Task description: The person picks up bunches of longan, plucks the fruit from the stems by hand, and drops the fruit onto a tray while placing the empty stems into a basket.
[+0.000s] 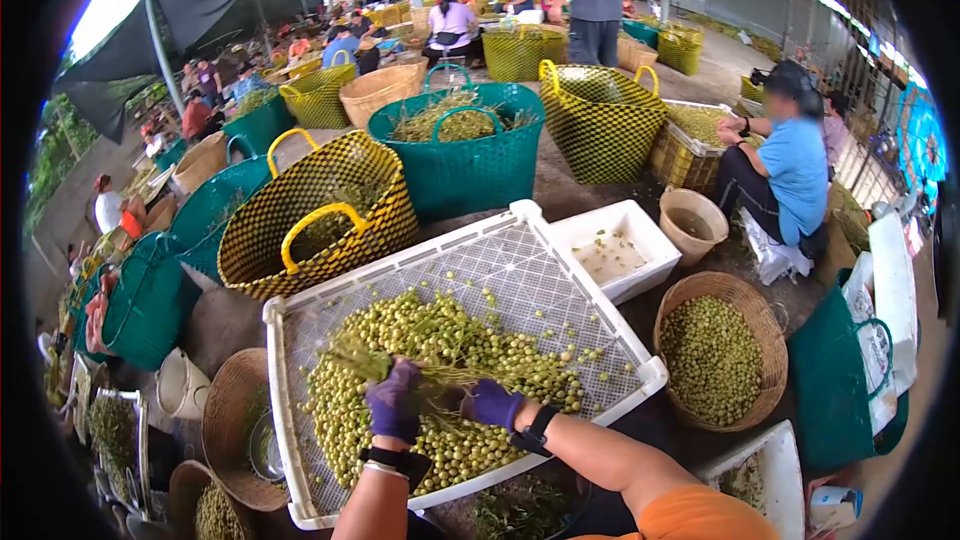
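Left hand: the gloved left hand point(393, 402) sits low in the middle of the frame, fingers closed round the twigs point(440, 375).
Right hand: just beside it, the gloved right hand point(492, 403) is clenched on the other end of the same twigs.
Twigs: a thin bunch, leafy end pointing left, held just over the heap of fruit point(480, 345).
Tray: a white mesh tray point(500, 265) fills the centre. The fruit is piled at the near end and the far end is nearly bare.
Risk one: loose fruit could roll over the low rim, I'd say, if the hands shove the heap sideways.
Risk two: the tray looks propped and tilted, so a heavy lean on the near edge might tip it.
Risk three: thin stems could snap in so tight a grip and drop bits into the heap.
Count, hands: two, both in purple gloves.
Count, trays: one mesh tray.
Count, near containers: one white box point(655, 270), one bucket point(690, 250) and one wicker basket point(775, 340) full of fruit, all to the right.
Count, big baskets: two checked baskets point(370, 190) flank one teal basket point(470, 175) behind the tray. There are more further back, too many to count surely.
Count, people close by: one, a person in blue point(795, 170), seated at upper right.
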Demonstrator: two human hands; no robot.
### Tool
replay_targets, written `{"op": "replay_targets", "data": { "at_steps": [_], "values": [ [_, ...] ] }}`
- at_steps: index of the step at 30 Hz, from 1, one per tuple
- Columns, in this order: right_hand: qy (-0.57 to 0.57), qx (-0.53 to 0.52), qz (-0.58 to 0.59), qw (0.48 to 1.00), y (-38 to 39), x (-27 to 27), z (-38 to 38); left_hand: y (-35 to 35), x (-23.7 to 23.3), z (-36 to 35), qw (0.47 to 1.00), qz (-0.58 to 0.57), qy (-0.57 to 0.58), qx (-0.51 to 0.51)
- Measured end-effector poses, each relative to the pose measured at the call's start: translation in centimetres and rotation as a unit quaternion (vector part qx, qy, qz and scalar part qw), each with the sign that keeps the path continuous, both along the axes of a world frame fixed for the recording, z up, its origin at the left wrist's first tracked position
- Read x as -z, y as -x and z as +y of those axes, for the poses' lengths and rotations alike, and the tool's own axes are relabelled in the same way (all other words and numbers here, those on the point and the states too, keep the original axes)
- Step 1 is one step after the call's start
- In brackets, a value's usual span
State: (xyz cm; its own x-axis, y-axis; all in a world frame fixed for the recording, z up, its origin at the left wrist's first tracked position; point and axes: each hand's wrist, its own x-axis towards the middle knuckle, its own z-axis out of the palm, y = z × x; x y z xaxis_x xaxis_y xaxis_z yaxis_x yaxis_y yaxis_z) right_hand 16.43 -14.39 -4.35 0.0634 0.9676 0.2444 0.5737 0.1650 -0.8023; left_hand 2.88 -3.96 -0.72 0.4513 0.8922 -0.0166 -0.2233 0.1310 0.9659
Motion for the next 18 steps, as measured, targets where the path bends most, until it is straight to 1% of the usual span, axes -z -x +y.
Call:
{"op": "replay_targets", "data": {
  "at_steps": [1,2,3,4,6,7,8,10,11,12,13,14,15,16,17,18],
  "values": [
    [0.008,-0.012,0.037,0.999,0.2,-1.0,-0.5,0.3,0.9,0.3,0.998,0.035,-0.048,0.026],
    [0.027,-0.004,-0.058,0.998,-0.3,1.1,0.1,0.2,2.2,0.7,0.961,0.099,-0.257,0.001],
    [0.043,0.000,-0.066,0.997,-0.7,3.0,0.7,0.6,3.2,1.3,0.933,0.162,-0.320,0.015],
    [0.058,0.005,-0.075,0.995,-0.8,3.5,1.1,1.0,2.9,1.7,0.897,0.225,-0.380,0.032],
    [-0.007,-0.011,-0.202,0.979,-1.5,3.9,1.3,1.1,2.0,1.7,0.900,0.215,-0.378,0.014],
    [-0.032,0.016,-0.158,0.987,-1.9,3.7,1.5,1.1,2.6,2.0,0.875,0.234,-0.424,-0.013],
    [-0.035,0.004,-0.155,0.987,-2.0,3.8,1.5,1.2,3.1,2.3,0.867,0.259,-0.426,-0.016],
    [-0.005,0.059,-0.094,0.994,-2.2,4.0,1.6,1.3,4.2,3.5,0.941,0.211,-0.266,0.000],
    [-0.027,0.060,0.008,0.998,-2.1,5.3,2.0,1.3,3.6,3.2,0.908,0.200,-0.367,-0.023],
    [-0.046,0.061,0.110,0.991,-2.0,6.5,2.5,1.2,5.5,4.2,0.912,0.170,-0.368,-0.061],
    [-0.042,0.066,0.040,0.996,-2.0,4.8,2.1,1.5,5.1,4.1,0.909,0.201,-0.360,-0.060],
    [-0.050,0.068,-0.056,0.995,-1.1,-0.1,1.3,1.6,4.1,3.7,0.906,0.232,-0.349,-0.059],
    [-0.032,0.089,-0.145,0.985,-1.2,0.9,1.2,1.1,2.8,2.9,0.938,0.180,-0.280,-0.095],
    [-0.015,0.112,-0.233,0.966,-1.1,0.8,1.0,1.3,2.5,2.7,0.926,0.205,-0.306,-0.083],
    [0.025,0.105,-0.284,0.953,-1.2,0.1,0.9,1.2,2.3,2.6,0.882,0.227,-0.403,-0.093],
    [0.024,0.100,-0.282,0.954,-1.1,0.1,1.1,1.1,2.0,2.5,0.827,0.247,-0.496,-0.099]
  ]
}}
